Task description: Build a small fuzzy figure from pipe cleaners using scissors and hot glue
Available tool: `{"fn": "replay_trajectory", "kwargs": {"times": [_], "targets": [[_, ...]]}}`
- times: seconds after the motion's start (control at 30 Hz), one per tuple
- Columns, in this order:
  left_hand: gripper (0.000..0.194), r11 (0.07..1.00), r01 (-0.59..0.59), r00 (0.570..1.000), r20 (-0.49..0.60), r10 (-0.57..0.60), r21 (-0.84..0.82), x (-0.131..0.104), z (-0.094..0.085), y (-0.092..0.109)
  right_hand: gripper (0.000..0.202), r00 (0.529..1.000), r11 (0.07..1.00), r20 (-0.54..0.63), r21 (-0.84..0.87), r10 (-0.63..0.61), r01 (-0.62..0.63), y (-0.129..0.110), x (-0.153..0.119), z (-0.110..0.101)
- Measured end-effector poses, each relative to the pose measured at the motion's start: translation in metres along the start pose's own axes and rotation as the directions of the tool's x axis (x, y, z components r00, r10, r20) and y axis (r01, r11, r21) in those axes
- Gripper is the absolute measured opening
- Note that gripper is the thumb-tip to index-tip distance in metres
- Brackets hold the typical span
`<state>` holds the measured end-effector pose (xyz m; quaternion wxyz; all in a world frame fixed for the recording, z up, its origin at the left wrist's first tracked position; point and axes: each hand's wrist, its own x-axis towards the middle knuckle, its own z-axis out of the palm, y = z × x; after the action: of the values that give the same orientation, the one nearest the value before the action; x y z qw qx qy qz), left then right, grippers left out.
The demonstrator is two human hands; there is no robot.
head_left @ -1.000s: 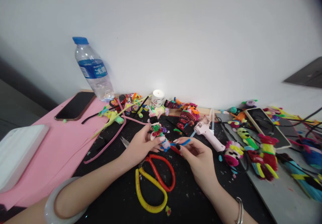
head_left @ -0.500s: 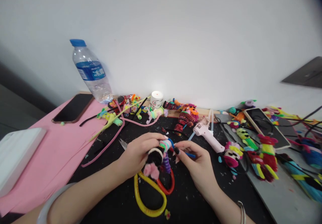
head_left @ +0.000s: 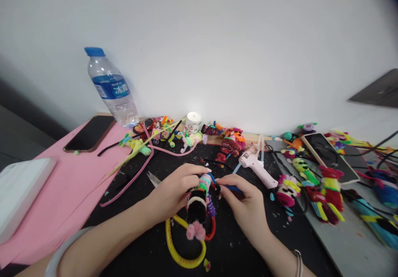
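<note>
My left hand (head_left: 175,190) is closed around a small pipe-cleaner doll (head_left: 197,208). The doll has a black and white body, pink tufts at its near end, and pink and mint bands towards its far end. A purple coiled piece (head_left: 211,206) sticks out at its side. With thumb and finger, my right hand (head_left: 244,204) pinches a blue pipe cleaner (head_left: 231,188) that curves onto the doll's banded end. Under the doll lies a pair of scissors with a yellow handle loop (head_left: 186,263) and a red one; their blade tip shows left of my left hand.
Beyond my right hand lies a pale pink glue gun (head_left: 259,171). Several pipe-cleaner dolls (head_left: 331,190) lie to the right near a phone. A water bottle (head_left: 112,88) and a white tub (head_left: 193,122) stand by the wall. Left are pink sheets, a dark phone (head_left: 90,134) and a white box (head_left: 25,194).
The doll has turned in my left hand, its pink tufts swinging right and towards me. Both hands stay close together, and my right hand still pinches the blue pipe cleaner.
</note>
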<state>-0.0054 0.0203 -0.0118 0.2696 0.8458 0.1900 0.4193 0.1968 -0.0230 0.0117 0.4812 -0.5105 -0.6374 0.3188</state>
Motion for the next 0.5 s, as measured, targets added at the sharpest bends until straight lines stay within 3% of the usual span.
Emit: {"fn": "replay_trajectory", "kwargs": {"times": [0.27, 0.33, 0.43, 0.5], "targets": [[0.023, 0.961, 0.195, 0.971, -0.102, -0.218, -0.196, 0.001, 0.003, 0.005, 0.015, 0.998, 0.998, 0.036, -0.041, -0.05, 0.051, 0.002, 0.001, 0.0], [0.027, 0.928, 0.304, 0.935, -0.122, -0.334, -0.216, 0.003, 0.004, 0.007, 0.017, 0.999, 0.998, 0.046, -0.052, -0.02, 0.022, 0.001, 0.001, 0.0], [0.026, 0.827, 0.498, 0.832, -0.126, -0.541, -0.261, 0.007, 0.004, 0.01, 0.018, 0.999, 0.998, 0.04, -0.066, 0.013, -0.011, 0.001, 0.001, 0.0], [0.028, 0.763, 0.54, 0.777, -0.139, -0.614, -0.355, 0.01, 0.004, 0.011, 0.017, 0.999, 0.997, 0.021, -0.068, 0.027, -0.025, 0.001, 0.001, 0.001]]}}
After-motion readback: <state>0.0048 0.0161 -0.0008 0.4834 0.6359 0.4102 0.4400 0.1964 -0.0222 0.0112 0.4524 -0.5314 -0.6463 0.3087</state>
